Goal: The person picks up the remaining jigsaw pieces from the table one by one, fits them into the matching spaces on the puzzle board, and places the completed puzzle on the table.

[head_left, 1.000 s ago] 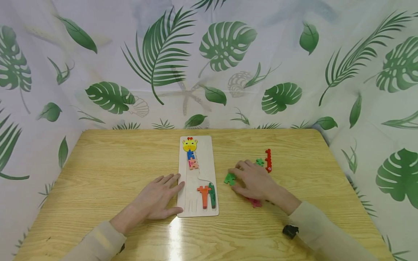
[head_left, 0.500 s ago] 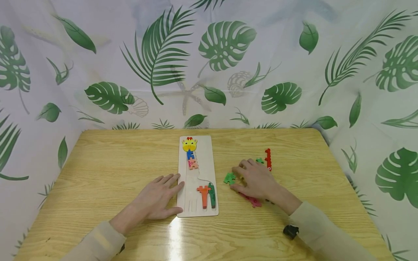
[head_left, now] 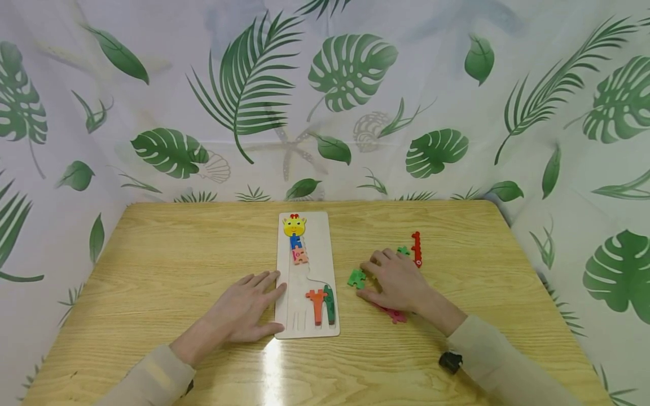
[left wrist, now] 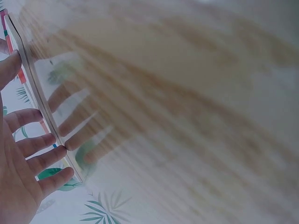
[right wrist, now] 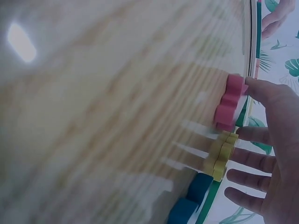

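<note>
A pale giraffe puzzle board [head_left: 317,231] lies on the table. Seated in it are a yellow head piece [head_left: 294,228], a blue piece [head_left: 295,242], a salmon piece [head_left: 299,256], an orange piece [head_left: 317,304] and a dark green piece [head_left: 329,304]. My left hand [head_left: 238,310] rests with spread fingers on the board's left edge. To the right, my right hand [head_left: 398,282] hovers low over loose pieces, thumb tip by a pink piece [right wrist: 230,100] and fingertips at a yellow piece [right wrist: 223,158]. Whether it touches them is unclear. Its palm hides them in the head view.
A light green piece [head_left: 356,278] lies left of the right hand. Beyond that hand are a small green piece [head_left: 403,250] and a long red piece [head_left: 417,248]. A blue piece [right wrist: 190,200] shows in the right wrist view. A leaf-print cloth [head_left: 355,180] borders the table.
My right hand has drawn back slightly from the light green piece, which lies more uncovered now. My left hand has stayed in place on the board.
</note>
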A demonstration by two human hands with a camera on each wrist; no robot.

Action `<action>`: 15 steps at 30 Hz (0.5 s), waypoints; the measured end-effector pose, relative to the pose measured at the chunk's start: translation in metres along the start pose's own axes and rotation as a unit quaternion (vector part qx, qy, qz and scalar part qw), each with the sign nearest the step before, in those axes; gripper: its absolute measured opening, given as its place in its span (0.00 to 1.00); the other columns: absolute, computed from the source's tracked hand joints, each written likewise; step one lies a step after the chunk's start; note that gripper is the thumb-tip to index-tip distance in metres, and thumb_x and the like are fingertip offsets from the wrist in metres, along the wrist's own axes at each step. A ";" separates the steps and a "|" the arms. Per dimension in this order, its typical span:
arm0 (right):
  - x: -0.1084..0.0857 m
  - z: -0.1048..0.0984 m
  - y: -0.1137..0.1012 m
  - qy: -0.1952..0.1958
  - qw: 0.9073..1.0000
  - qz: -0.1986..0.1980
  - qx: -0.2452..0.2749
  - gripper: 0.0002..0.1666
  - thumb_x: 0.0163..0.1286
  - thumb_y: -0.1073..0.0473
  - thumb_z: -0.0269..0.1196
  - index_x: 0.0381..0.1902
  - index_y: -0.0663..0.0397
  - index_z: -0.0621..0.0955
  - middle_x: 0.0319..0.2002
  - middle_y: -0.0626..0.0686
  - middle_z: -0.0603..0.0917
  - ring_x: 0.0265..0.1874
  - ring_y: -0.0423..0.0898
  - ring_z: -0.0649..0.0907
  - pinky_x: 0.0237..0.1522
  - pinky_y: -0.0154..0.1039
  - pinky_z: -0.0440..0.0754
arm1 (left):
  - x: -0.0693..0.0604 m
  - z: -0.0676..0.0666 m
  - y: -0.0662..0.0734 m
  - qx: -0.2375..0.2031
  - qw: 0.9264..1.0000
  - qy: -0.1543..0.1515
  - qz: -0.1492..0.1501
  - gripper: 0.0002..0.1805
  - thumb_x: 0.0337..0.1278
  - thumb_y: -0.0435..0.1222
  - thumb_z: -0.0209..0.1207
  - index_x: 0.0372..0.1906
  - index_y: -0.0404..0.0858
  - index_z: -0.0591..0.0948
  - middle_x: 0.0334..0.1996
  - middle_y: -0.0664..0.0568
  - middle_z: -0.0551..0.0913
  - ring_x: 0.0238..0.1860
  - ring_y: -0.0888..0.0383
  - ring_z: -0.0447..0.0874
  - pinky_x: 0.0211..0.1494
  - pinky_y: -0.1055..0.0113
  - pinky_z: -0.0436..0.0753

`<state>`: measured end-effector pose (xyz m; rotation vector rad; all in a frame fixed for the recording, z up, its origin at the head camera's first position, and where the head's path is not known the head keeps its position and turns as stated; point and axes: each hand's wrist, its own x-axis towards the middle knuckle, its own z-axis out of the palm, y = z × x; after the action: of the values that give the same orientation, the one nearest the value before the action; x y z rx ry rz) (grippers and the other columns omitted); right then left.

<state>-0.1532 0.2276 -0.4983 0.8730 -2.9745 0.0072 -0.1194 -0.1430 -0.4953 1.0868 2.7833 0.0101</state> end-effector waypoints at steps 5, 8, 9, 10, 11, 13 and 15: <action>0.001 0.000 -0.001 0.002 1.000 -0.007 -0.007 0.36 0.69 0.28 0.64 0.60 0.48 0.86 0.52 0.53 0.85 0.55 0.54 0.82 0.59 0.55 0.85 | 0.000 0.000 0.000 0.005 1.000 0.002 0.000 0.47 0.68 0.70 0.53 0.79 0.43 0.71 0.80 0.39 0.67 0.79 0.40 0.70 0.80 0.45 0.73; 0.001 0.001 -0.002 0.004 1.000 -0.012 -0.013 0.37 0.69 0.28 0.64 0.60 0.48 0.86 0.52 0.53 0.85 0.55 0.54 0.82 0.60 0.54 0.85 | 0.000 0.000 0.001 0.003 1.000 0.001 0.000 0.47 0.68 0.70 0.53 0.79 0.43 0.71 0.80 0.39 0.67 0.79 0.40 0.70 0.80 0.45 0.73; 0.001 0.001 -0.002 0.004 1.000 -0.013 -0.015 0.36 0.69 0.28 0.64 0.60 0.48 0.86 0.52 0.53 0.85 0.55 0.54 0.82 0.60 0.54 0.85 | 0.000 0.001 0.001 0.002 1.000 0.001 -0.001 0.47 0.68 0.70 0.53 0.79 0.43 0.71 0.81 0.39 0.67 0.79 0.40 0.70 0.80 0.45 0.73; 0.002 0.001 -0.002 0.005 1.000 -0.013 -0.016 0.36 0.69 0.28 0.64 0.60 0.48 0.86 0.52 0.53 0.85 0.55 0.54 0.82 0.59 0.54 0.86 | 0.000 0.001 0.001 0.001 1.000 0.000 -0.001 0.47 0.68 0.70 0.53 0.79 0.43 0.71 0.81 0.39 0.67 0.79 0.40 0.70 0.80 0.45 0.73; 0.002 0.001 -0.002 0.005 1.000 -0.013 -0.016 0.36 0.69 0.28 0.64 0.60 0.48 0.86 0.52 0.53 0.85 0.55 0.54 0.82 0.59 0.54 0.86 | 0.000 0.001 0.001 0.000 1.000 -0.001 -0.001 0.46 0.68 0.70 0.53 0.79 0.43 0.71 0.81 0.39 0.67 0.79 0.40 0.70 0.80 0.45 0.73; 0.003 0.001 -0.003 0.004 1.000 -0.013 -0.016 0.35 0.70 0.29 0.64 0.60 0.48 0.85 0.52 0.53 0.85 0.55 0.54 0.82 0.58 0.54 0.86 | 0.000 0.001 0.001 0.000 1.000 -0.002 -0.002 0.46 0.68 0.69 0.53 0.79 0.43 0.71 0.81 0.39 0.67 0.79 0.40 0.70 0.80 0.45 0.73; 0.004 0.002 -0.003 0.004 1.000 -0.013 -0.014 0.34 0.70 0.29 0.64 0.59 0.47 0.86 0.53 0.53 0.85 0.55 0.54 0.82 0.58 0.54 0.86 | 0.000 0.001 0.001 0.000 1.000 -0.003 -0.003 0.46 0.68 0.70 0.53 0.79 0.43 0.71 0.81 0.39 0.67 0.79 0.40 0.70 0.81 0.45 0.73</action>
<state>-0.1548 0.2227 -0.4998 0.9072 -2.9469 -0.0323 -0.1185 -0.1424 -0.4965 1.0766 2.7808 0.0073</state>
